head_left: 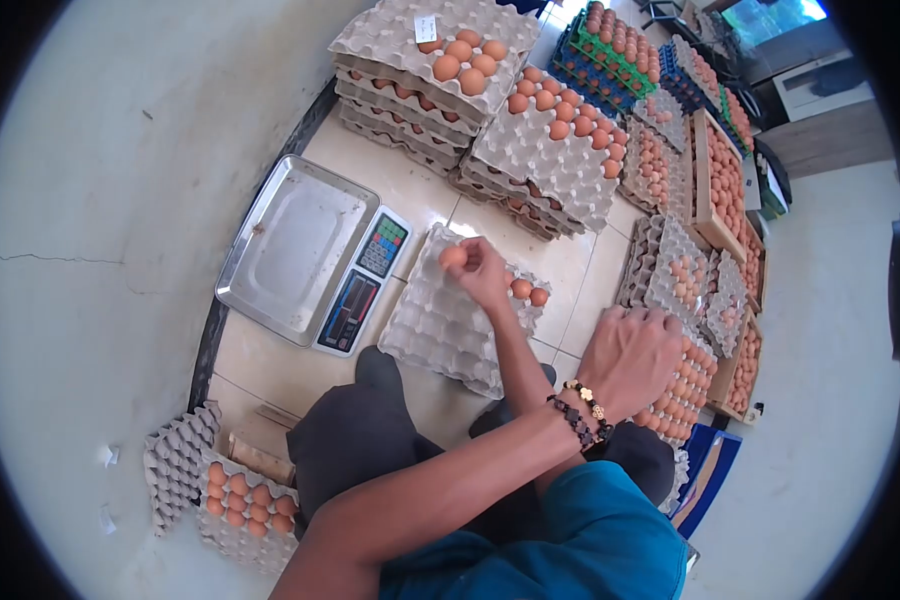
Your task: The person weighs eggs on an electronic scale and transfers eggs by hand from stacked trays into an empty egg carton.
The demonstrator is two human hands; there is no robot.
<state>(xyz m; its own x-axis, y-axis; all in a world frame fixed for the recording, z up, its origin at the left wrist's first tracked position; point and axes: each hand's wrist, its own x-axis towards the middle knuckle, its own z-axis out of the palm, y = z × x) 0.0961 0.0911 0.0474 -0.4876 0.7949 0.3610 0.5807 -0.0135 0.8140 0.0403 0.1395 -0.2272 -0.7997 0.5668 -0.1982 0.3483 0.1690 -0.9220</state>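
Note:
My right hand pinches a brown egg above the upper left corner of a grey egg tray on the floor. Along that tray's right side sit a few brown eggs, partly behind my wrist. My left arm, with two beaded bracelets, crosses over the right one. Back upward, my left hand is over or beside a tray full of eggs; its fingers curl down and their tips are hidden. A digital scale with a bare metal pan stands left of the grey tray.
Stacked egg trays stand ahead by the wall, beside another stack. Wooden crates of eggs line the right. Green and blue plastic trays are farther back. Another part-filled tray lies lower left. My knees flank the work area.

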